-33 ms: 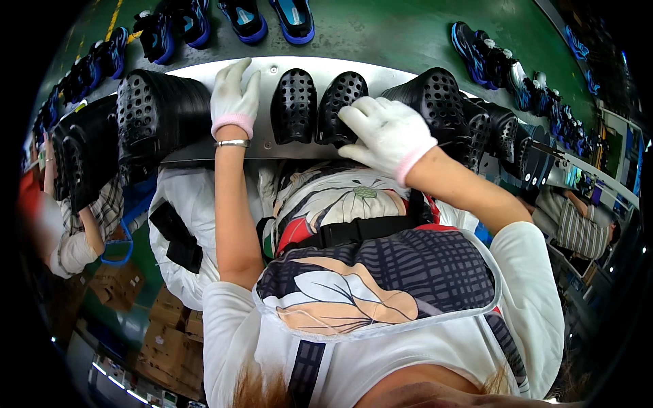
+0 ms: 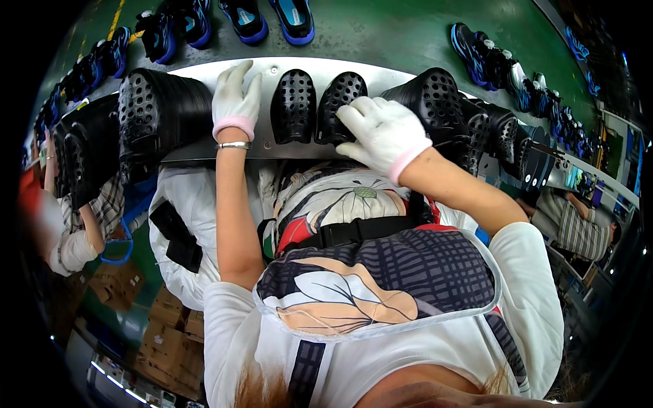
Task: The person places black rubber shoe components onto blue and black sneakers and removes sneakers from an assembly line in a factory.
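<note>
Two black, shoe-shaped pieces with rows of round holes lie side by side on the metal table (image 2: 388, 71) before me: a left piece (image 2: 294, 105) and a right piece (image 2: 338, 95). My left hand (image 2: 236, 98), in a white glove with a pink cuff, is raised with fingers stretched out and apart. It is beside a thick stack (image 2: 151, 112) of similar black pieces and holds nothing. My right hand (image 2: 386, 129), gloved alike, reaches over the lower right edge of the right piece. Its fingertips and thumb are spread around that edge, covering part of it.
Another black stack (image 2: 439, 102) stands just right of my right hand, with more perforated pieces beyond. Black and blue shoes (image 2: 294, 20) sit in rows on a green surface ahead. People work at far left and far right. Cardboard boxes (image 2: 163, 343) are piled lower left.
My right hand has shifted slightly left over the right black piece. My left hand has moved very little to the right. Both pieces lie in the same place.
</note>
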Tool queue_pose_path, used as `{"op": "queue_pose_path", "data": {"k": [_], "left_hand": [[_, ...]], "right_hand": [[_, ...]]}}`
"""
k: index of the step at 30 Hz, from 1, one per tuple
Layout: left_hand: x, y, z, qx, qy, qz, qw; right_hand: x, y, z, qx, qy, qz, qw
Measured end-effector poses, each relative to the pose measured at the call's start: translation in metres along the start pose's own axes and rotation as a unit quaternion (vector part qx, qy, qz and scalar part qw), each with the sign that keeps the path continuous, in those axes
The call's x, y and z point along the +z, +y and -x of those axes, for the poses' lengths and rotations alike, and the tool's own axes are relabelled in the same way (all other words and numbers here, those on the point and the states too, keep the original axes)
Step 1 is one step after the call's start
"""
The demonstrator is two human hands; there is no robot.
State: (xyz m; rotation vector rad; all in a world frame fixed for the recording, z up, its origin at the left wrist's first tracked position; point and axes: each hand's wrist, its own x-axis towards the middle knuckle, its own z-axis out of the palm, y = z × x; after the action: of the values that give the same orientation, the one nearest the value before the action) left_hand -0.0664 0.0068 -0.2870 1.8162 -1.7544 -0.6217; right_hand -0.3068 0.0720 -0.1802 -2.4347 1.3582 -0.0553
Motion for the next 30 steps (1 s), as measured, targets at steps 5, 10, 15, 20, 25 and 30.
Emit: {"op": "queue_pose_path", "data": {"k": [5,10,15,20,25,30], "left_hand": [[-0.006,0.001,0.018,0.016,0.011,0.009,1.000],[-0.027,0.028,0.026,-0.029,-0.022,0.070,0.997],[-0.057,0.090,0.018,-0.130,-0.142,0.455,0.869],[-0.049,0.094,0.021,-0.080,-0.217,0.688,0.688],[-0.028,0.081,0.003,-0.126,-0.177,0.735,0.643],[-0.025,0.078,-0.017,-0.035,-0.140,0.722,0.677]], "right_hand": [[0.015,-0.004,-0.002,-0.030,0.044,-0.004,0.999],[-0.008,-0.011,0.004,-0.009,0.069,-0.043,0.997],[-0.059,-0.013,0.003,-0.089,0.157,-0.113,0.977],[-0.062,-0.018,-0.030,-0.167,0.193,-0.118,0.960],[-0.076,-0.009,-0.052,0.021,0.020,-0.142,0.989],[-0.070,0.014,-0.096,0.118,-0.135,-0.114,0.977]]}}
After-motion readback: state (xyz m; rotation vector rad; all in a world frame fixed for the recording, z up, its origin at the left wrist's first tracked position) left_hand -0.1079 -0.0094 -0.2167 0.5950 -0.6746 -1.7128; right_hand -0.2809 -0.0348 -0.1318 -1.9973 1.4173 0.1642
